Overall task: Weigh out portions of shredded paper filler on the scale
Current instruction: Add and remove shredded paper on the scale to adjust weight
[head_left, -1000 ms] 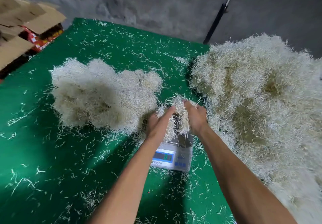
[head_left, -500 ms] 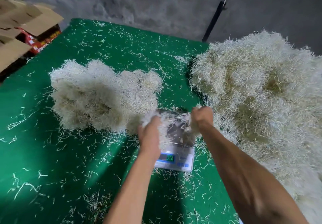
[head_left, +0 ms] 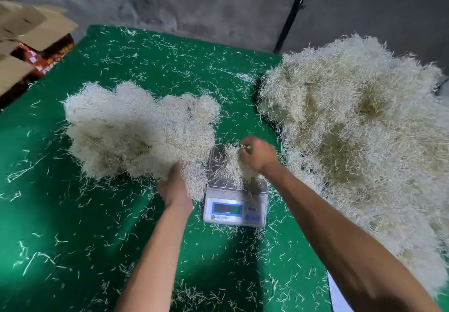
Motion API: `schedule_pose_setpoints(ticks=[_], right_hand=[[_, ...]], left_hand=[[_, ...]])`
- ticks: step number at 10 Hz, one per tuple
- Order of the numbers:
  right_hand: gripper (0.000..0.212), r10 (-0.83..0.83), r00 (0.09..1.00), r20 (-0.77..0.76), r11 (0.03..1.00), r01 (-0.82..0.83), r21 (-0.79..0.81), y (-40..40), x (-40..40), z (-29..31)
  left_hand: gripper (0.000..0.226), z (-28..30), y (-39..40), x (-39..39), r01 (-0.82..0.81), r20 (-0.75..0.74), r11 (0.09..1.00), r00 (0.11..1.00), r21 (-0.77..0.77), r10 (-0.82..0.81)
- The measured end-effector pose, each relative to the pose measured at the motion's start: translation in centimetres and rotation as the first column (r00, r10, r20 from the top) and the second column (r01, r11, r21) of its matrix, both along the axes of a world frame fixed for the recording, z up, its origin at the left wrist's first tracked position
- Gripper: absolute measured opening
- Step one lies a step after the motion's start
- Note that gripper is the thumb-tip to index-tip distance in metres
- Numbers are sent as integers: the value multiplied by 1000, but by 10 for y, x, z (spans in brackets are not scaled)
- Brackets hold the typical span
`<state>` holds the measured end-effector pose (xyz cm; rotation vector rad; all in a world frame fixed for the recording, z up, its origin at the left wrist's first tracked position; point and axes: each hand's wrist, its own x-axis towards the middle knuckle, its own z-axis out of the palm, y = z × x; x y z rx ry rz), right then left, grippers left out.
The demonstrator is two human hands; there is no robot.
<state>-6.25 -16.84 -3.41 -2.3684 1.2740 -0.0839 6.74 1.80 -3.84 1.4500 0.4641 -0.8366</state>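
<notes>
- Since half a second ago: left hand (head_left: 175,185) carried its clump to the small pile (head_left: 136,129), gripping filler at that pile's near edge; right hand (head_left: 257,156) now over the scale (head_left: 235,200), fingers curled, pinching a tuft (head_left: 230,163) resting on the pan.
- Scale sits between small pile and big pile (head_left: 352,127); narrow gaps both sides (open room only nearer the person).
- Filler: thin, wiry, off-white strands.
- Counter (head_left: 73,238): green felt-like cover, littered with stray strands; grey concrete wall behind.
</notes>
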Motion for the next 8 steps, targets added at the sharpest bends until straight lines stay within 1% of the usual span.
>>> schedule_pose_setpoints(ticks=[1, 2, 3, 4, 5, 6, 7, 8], right_hand=[[27, -33, 998, 51, 989, 40, -143, 4, -7, 6], [25, -36, 990, 136, 988, 56, -146, 13, -9, 11], [33, -36, 992, 125, 991, 51, -122, 21, -9, 11], [35, -57, 989, 137, 994, 69, -82, 24, -7, 7], [33, -84, 987, 136, 996, 88, -22, 25, -7, 3], [31, -93, 985, 146, 995, 96, -16, 26, -10, 0], [33, -93, 982, 165, 995, 98, -20, 25, -12, 1], [32, -119, 971, 209, 993, 122, -2, 20, -14, 3]], left_hand=[[59, 7, 13, 0, -89, 76, 996, 993, -3, 89], [62, 13, 19, -1, -138, 104, 989, 984, -57, 143], [51, 18, 27, -2, -149, 156, 987, 976, -53, 156], [42, 10, 34, -3, -146, 123, 988, 981, -44, 150], [22, 1, 41, -7, -90, 48, 993, 994, -78, 94], [40, -6, 43, -11, -74, -14, 995, 997, -72, 73], [63, -9, 39, -14, -73, -36, 995, 997, -70, 71], [67, -13, 34, -14, -66, -52, 996, 997, -59, 63]])
